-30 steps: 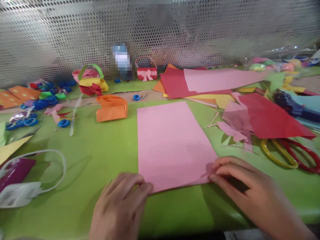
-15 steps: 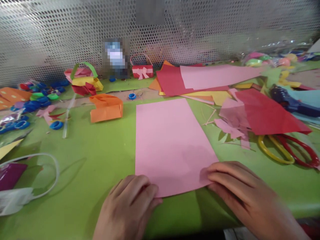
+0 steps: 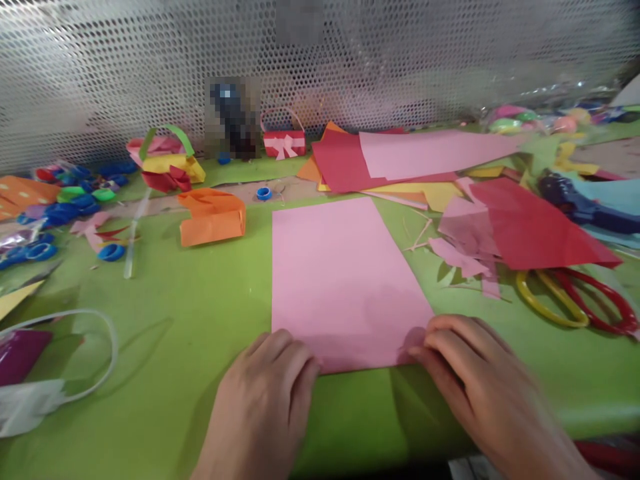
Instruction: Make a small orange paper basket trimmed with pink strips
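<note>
A sheet of pink paper (image 3: 340,280) lies on the green table cover in the middle of the head view. At its near left corner my left hand (image 3: 267,387) is closed, thumb and fingers pinching the edge. My right hand (image 3: 470,380) pinches the near right corner the same way. The near edge between the hands runs almost straight; whether it is turned over under my fingers I cannot tell. Both fingertips partly hide the corners.
Scissors (image 3: 553,300) with yellow and red handles lie at right, beside red paper (image 3: 545,223) and pink scraps (image 3: 463,230). A folded orange paper piece (image 3: 213,220) sits left of the sheet. Small paper baskets (image 3: 285,143) stand by the perforated metal panel (image 3: 150,60). A white cable (image 3: 113,333) curves at left.
Both hands have moved slightly forward along with the near edge of the pink paper. Its far edge has stayed in place, so the visible sheet is a little shorter.
</note>
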### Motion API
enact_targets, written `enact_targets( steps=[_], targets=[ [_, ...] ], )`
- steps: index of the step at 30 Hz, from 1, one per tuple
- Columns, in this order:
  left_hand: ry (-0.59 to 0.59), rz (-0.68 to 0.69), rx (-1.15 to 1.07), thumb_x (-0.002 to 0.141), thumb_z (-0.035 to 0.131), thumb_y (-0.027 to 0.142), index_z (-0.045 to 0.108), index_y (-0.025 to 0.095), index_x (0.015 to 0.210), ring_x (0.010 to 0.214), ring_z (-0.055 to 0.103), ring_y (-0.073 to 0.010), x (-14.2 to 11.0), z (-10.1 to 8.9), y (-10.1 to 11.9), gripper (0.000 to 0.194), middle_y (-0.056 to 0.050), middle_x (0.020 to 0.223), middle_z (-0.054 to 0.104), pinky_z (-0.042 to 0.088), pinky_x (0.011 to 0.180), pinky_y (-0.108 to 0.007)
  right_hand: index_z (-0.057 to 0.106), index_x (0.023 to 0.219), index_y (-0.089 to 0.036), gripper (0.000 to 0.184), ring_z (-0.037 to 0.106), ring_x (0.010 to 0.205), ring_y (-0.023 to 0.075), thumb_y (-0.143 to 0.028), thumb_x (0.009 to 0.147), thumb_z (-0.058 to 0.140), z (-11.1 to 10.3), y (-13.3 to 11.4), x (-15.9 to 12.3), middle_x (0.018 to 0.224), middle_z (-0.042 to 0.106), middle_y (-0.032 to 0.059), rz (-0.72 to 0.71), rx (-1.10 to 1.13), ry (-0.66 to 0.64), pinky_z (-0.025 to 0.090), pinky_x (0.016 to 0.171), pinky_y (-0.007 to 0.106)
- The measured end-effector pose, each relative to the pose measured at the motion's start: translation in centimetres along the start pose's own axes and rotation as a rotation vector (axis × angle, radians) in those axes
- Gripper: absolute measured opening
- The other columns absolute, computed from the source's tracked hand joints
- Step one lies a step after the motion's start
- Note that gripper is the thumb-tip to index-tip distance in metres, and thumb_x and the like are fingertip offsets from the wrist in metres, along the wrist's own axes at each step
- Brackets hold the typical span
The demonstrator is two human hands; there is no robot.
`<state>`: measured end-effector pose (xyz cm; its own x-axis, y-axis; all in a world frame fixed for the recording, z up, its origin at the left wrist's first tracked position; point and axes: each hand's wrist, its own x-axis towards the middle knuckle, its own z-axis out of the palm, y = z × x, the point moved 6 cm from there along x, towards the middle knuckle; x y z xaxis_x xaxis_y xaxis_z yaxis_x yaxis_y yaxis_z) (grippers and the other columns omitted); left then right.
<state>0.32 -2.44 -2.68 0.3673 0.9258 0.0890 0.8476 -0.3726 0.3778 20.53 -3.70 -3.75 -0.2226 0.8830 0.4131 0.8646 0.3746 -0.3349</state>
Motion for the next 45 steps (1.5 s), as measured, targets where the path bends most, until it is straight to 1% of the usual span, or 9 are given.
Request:
enact_targets(
  steps=[6, 11, 14, 18, 21, 29, 33, 36, 45],
  targets=[
    [-0.004, -0.038, -0.046, 0.086, 0.047, 0.019, 0.058, 0.020, 0.069, 0.054, 0.056, -0.0145, 0.2, 0.0, -0.4, 0.021, 0.000, 0.065, 0.061, 0.043, 0.048, -0.025, 0.054, 0.076, -0.019, 0.030, 0.055, 0.072, 0.0193, -0.031, 0.099, 0.039, 0.3, 0.2, 0.0, 0.080, 0.057, 0.0057, -0.005, -0.007, -0.053, 0.043, 0.064, 0.034],
    [-0.003, -0.033, -0.038, 0.086, 0.047, 0.019, 0.057, 0.020, 0.068, 0.054, 0.056, -0.0146, 0.3, 0.2, -0.7, 0.021, 0.001, 0.064, 0.060, 0.043, 0.048, -0.026, 0.054, 0.077, -0.019, 0.028, 0.055, 0.073, 0.0196, -0.031, 0.099, 0.041, 0.3, 0.1, -0.1, 0.080, 0.057, 0.0057, -0.022, -0.017, -0.063, 0.042, 0.065, 0.034],
    [-0.044, -0.044, -0.047, 0.087, 0.048, 0.020, 0.056, 0.021, 0.070, 0.057, 0.057, -0.0147, 0.3, 0.5, -0.9, 0.019, 0.001, 0.067, 0.060, 0.045, 0.050, -0.026, 0.054, 0.077, -0.020, 0.026, 0.055, 0.072, 0.0193, -0.029, 0.098, 0.042, 0.2, 0.1, 0.1, 0.080, 0.057, 0.0055, -0.010, -0.002, -0.058, 0.043, 0.064, 0.033],
    [-0.137, -0.053, -0.041, 0.089, 0.048, 0.021, 0.055, 0.021, 0.073, 0.059, 0.057, -0.0145, 0.0, 0.9, -1.1, 0.017, 0.001, 0.070, 0.060, 0.045, 0.052, -0.026, 0.054, 0.076, -0.021, 0.025, 0.056, 0.072, 0.0170, -0.028, 0.097, 0.043, -0.1, 0.5, 0.4, 0.080, 0.057, 0.0042, 0.003, 0.072, -0.064, 0.045, 0.062, 0.029],
    [-0.155, -0.057, -0.025, 0.090, 0.046, 0.022, 0.052, 0.021, 0.073, 0.058, 0.055, -0.0145, -0.1, 0.9, -1.0, 0.019, 0.002, 0.069, 0.057, 0.043, 0.052, -0.027, 0.055, 0.077, -0.022, 0.022, 0.057, 0.073, 0.0157, -0.029, 0.096, 0.045, -0.2, 0.9, 0.3, 0.081, 0.057, 0.0033, 0.006, 0.115, -0.096, 0.047, 0.061, 0.026],
    [-0.216, -0.085, 0.004, 0.096, 0.038, 0.029, 0.052, 0.021, 0.069, 0.062, 0.054, -0.0156, -0.2, 1.0, -0.7, 0.031, 0.002, 0.069, 0.054, 0.040, 0.056, -0.029, 0.053, 0.079, -0.022, 0.020, 0.056, 0.076, 0.0157, -0.031, 0.096, 0.047, 0.2, 1.0, -0.1, 0.084, 0.055, 0.0030, 0.071, 0.104, -0.088, 0.046, 0.064, 0.026],
    [-0.208, -0.092, 0.006, 0.096, 0.040, 0.029, 0.052, 0.020, 0.069, 0.062, 0.054, -0.0155, -0.3, 1.2, -0.9, 0.031, 0.002, 0.069, 0.053, 0.042, 0.057, -0.029, 0.054, 0.081, -0.022, 0.019, 0.056, 0.075, 0.0145, -0.028, 0.096, 0.044, 0.1, 1.0, 0.1, 0.083, 0.055, 0.0025, 0.049, 0.126, -0.080, 0.046, 0.064, 0.025],
    [-0.188, -0.081, 0.018, 0.095, 0.042, 0.028, 0.053, 0.020, 0.069, 0.062, 0.054, -0.0157, -0.3, 1.3, -0.8, 0.029, 0.002, 0.069, 0.053, 0.042, 0.057, -0.030, 0.053, 0.077, -0.022, 0.021, 0.056, 0.074, 0.0141, -0.027, 0.096, 0.044, 0.1, 1.1, 0.3, 0.082, 0.055, 0.0022, 0.054, 0.137, -0.083, 0.047, 0.063, 0.023],
    [-0.163, -0.031, 0.037, 0.095, 0.044, 0.027, 0.054, 0.020, 0.069, 0.059, 0.054, -0.0141, -0.1, 1.3, -0.8, 0.028, 0.002, 0.068, 0.053, 0.043, 0.054, -0.027, 0.051, 0.068, -0.022, 0.032, 0.056, 0.068, 0.0138, -0.036, 0.096, 0.045, 0.3, 1.3, 0.3, 0.077, 0.055, 0.0021, 0.100, 0.061, -0.069, 0.045, 0.058, 0.024]
  ],
)
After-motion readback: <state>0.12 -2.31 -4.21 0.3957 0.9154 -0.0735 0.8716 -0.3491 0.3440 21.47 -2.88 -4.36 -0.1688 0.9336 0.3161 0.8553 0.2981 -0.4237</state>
